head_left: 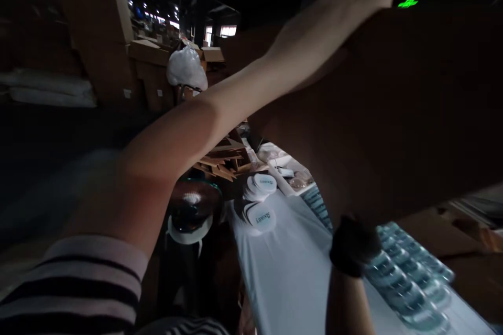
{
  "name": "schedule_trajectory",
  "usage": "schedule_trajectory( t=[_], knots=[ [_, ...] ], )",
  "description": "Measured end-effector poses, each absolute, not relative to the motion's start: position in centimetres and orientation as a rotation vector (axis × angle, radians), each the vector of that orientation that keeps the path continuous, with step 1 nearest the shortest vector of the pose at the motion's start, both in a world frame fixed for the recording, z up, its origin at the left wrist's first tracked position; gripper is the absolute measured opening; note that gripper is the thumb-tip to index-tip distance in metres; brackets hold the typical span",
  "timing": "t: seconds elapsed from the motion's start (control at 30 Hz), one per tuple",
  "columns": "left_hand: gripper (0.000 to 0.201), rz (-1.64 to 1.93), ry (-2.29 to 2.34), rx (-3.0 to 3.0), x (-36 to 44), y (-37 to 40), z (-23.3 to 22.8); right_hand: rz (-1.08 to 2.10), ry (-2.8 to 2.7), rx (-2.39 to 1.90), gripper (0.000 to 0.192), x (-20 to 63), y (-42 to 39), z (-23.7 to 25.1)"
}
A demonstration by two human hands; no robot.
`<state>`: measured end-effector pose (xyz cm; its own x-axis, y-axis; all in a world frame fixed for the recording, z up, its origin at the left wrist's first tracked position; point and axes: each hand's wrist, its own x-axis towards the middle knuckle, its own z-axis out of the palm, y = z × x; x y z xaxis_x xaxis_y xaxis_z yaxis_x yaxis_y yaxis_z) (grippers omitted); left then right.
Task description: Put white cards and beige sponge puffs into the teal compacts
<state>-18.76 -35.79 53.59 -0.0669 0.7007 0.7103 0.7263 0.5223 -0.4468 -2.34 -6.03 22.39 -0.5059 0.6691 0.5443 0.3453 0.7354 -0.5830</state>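
Note:
A large dark cardboard box (393,110) fills the right half of the head view, held up close in front of me. My left hand (353,0) reaches across to its top, with fingers bent over the upper edge. Low on the box, my right hand (359,238) presses at the bottom edge; it is in deep shadow, with a black band at the wrist, and its fingers are mostly hidden. The box covers whatever lies behind it. Below it, rows of clear, bluish rounded containers (412,277) lie on a white-covered table (283,256).
Stacks of white oval pieces with printed lettering (261,216) lie at the table's left edge. Beyond are a white tray (291,180) and flattened cardboard (223,162). A round-seated stool (192,204) stands left of the table. Tall cartons (94,36) and a plastic bag (186,68) are farther back.

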Motion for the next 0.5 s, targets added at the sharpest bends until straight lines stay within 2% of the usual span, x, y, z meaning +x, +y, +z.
schedule_trajectory(
  t=[0.07,0.17,0.2,0.37,0.5],
  knots=[
    [0.098,-0.092,-1.824,-1.123,-23.0,-35.9,53.6,0.573,-2.187,-0.661,0.050,-8.2,-9.0,23.2],
    [0.054,-0.417,-1.846,-1.181,-29.4,-35.0,51.8,0.784,-2.330,-0.330,0.054,-14.7,-13.3,24.4],
    [0.046,-0.439,-1.867,-1.212,-31.3,-34.4,50.8,0.806,-2.335,-0.291,0.054,-16.4,-14.4,24.7],
    [0.032,-0.487,-2.001,-1.195,-38.0,-30.9,45.7,0.560,-2.364,-0.616,0.046,-26.4,-14.7,25.8],
    [0.038,-0.631,-2.004,-1.174,-40.9,-30.7,44.7,0.650,-2.374,-0.620,0.044,-35.0,-12.0,26.1]
  ],
)
